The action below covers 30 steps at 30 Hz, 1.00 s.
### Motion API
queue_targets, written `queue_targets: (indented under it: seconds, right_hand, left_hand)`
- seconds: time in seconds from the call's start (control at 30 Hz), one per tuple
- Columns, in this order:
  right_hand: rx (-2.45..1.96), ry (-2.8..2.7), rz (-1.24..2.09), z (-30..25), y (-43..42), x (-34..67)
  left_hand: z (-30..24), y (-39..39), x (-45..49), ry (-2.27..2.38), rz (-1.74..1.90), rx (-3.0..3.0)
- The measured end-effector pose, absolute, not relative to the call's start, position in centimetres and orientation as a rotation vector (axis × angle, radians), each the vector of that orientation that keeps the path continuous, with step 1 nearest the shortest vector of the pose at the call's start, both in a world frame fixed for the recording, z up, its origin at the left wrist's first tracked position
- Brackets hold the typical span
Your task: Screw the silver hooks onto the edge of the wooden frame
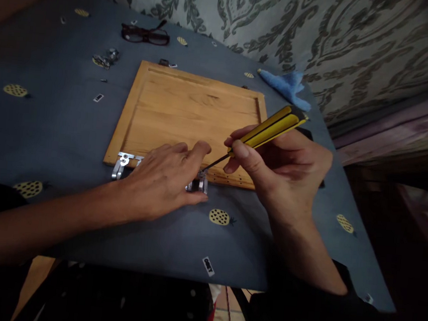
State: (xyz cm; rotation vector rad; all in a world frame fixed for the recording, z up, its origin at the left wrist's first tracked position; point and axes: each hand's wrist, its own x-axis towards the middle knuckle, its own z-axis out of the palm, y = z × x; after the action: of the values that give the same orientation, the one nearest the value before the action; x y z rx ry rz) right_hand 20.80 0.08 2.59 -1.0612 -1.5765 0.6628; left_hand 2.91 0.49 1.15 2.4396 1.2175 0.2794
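Note:
A wooden cabinet door point(189, 107) with a raised frame lies flat on the table. In my right hand point(288, 172) is a screwdriver point(273, 128) with a yellow and black handle, tilted down to the left. Its tip meets a metal hinge point(201, 184) at the door's near edge. My left hand point(167, 176) lies over that edge, its thumb and fingers closed around the hinge and partly hiding it. Left of this hand, a second silver hinge point(123, 164) sits at the door's corner. Small dark holes show in the near edge to the right.
A blue patterned tablecloth point(69, 131) covers the table. Eyeglasses point(146, 34) lie at the back, with a small pile of metal hardware point(106, 58) and a loose screw point(103, 80) nearer. A blue cloth point(287, 87) lies at the back right, before the patterned wall point(243, 17).

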Motion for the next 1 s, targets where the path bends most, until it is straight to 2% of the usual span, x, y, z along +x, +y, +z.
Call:
queue_targets:
  seconds: [0.4,1.0]
  right_hand:
    - [-1.013,-1.557,0.793,2.57,0.14,20.91]
    - [-1.004,-1.597,0.767,2.63,0.22,21.04]
  left_hand:
    - [1.28,0.54,2.93,1.203,0.292,2.455]
    - [1.00,0.47,2.80,1.180,0.318,2.457]
